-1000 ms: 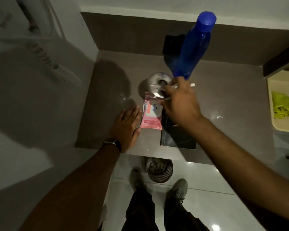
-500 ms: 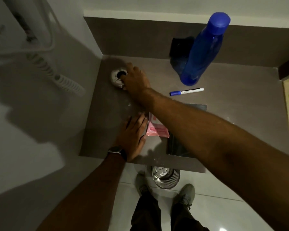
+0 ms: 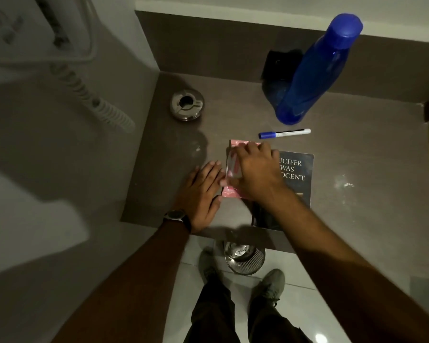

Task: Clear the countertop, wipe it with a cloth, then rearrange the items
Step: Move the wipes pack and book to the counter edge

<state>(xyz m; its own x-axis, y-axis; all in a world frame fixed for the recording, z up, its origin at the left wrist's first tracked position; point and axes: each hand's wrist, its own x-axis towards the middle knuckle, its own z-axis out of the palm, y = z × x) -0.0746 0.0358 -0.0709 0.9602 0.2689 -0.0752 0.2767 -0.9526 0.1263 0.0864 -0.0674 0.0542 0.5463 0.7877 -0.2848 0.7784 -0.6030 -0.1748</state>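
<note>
Right grip: the right hand [image 3: 255, 169] lies over the pink wipes packet [image 3: 229, 191], fingers curled down onto its top; it looks to be closing on the packet, though whether it is truly clenched I cannot tell.
Left grip: the left hand [image 3: 201, 191] is released, flat and palm-down on the worktop [image 3: 357, 157], fingertips touching the packet's left edge.
Packet: near the front edge, just beside the book [image 3: 296, 174] on its left and touching or slightly overlapping it.
Book: dark cover, lying flat, partly under the right forearm.
Marker: one blue-capped marker [image 3: 284, 133] lying just behind the packet and book.
Bottle: one blue bottle [image 3: 312, 75] upright near the back wall.
Ashtray: one metal ashtray [image 3: 186, 104] at the back left, well apart from the rest.
Bin: one metal bin [image 3: 244, 257] on the floor under the front edge.
Progress: judging by the items spread out on the surface and no cloth at work, this is the rearranging stage, late in the task.
Left to do: likely settling the packet and squaring the rest.
Count: two hands, one of each item, five on the worktop.
</note>
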